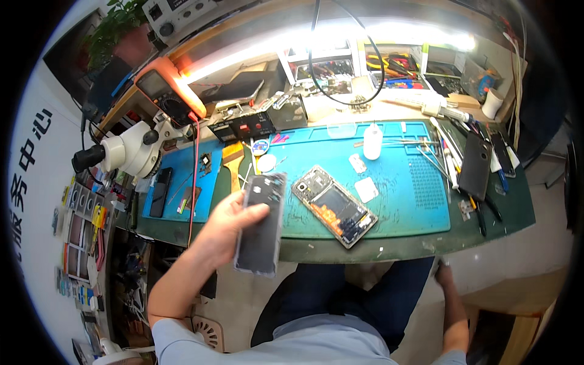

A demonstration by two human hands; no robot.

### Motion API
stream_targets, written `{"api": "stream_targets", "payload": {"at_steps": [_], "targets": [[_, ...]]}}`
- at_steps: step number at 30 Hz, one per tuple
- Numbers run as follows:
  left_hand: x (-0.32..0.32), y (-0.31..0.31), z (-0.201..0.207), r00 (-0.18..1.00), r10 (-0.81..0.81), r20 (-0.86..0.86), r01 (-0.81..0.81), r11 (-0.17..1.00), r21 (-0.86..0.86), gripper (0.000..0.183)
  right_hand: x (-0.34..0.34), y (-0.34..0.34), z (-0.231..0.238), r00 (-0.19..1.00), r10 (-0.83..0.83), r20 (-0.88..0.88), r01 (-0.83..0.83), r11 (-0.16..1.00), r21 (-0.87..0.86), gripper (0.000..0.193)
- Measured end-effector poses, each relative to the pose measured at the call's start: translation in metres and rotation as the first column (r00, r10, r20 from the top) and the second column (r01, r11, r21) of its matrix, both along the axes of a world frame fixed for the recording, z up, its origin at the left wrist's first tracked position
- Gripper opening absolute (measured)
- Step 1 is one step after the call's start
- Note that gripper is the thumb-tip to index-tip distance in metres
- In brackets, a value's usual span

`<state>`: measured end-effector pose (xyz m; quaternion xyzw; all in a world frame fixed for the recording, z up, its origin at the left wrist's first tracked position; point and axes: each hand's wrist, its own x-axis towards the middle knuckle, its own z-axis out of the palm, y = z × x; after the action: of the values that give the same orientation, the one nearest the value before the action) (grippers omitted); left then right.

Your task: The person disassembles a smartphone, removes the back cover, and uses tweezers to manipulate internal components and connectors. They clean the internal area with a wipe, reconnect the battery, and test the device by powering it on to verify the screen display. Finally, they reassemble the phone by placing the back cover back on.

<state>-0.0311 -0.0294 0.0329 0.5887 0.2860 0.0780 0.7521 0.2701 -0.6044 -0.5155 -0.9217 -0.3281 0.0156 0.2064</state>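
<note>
In the head view, the left hand (230, 222) is closed around one side of a dark flat panel (260, 237), with the thumb on its face and the other fingers mostly hidden behind. The panel is held tilted, its lower part beyond the front edge of the surface (292, 250). If this one-sided grip becomes loose, the panel could slip and drop to the floor (486, 258).

The right hand (444, 275) is low, near the right thigh (404, 292); I cannot tell how open it is, or whether it holds something.

The opened phone (334, 207) lies on the blue mat (401, 210), one corner passing its front edge. A careless forearm could push it, and a knocked white bottle (372, 143) might wet its bare inside parts, if it contains liquid.
</note>
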Motion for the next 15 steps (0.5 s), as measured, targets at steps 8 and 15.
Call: {"api": "stream_targets", "payload": {"at_steps": [8,15], "targets": [[0.039,0.071,0.039,0.973,0.187,0.134,-0.205,0.97,0.135,0.036,0.088,0.127,0.073,0.96,-0.265,0.09,0.244,0.95,0.196,0.023],[0.068,0.047,0.017,0.994,0.019,0.103,-0.018,1.0,-0.015,0.04,-0.031,0.071,0.119,0.902,-0.423,-0.08,0.427,0.903,0.04,0.03]]}}
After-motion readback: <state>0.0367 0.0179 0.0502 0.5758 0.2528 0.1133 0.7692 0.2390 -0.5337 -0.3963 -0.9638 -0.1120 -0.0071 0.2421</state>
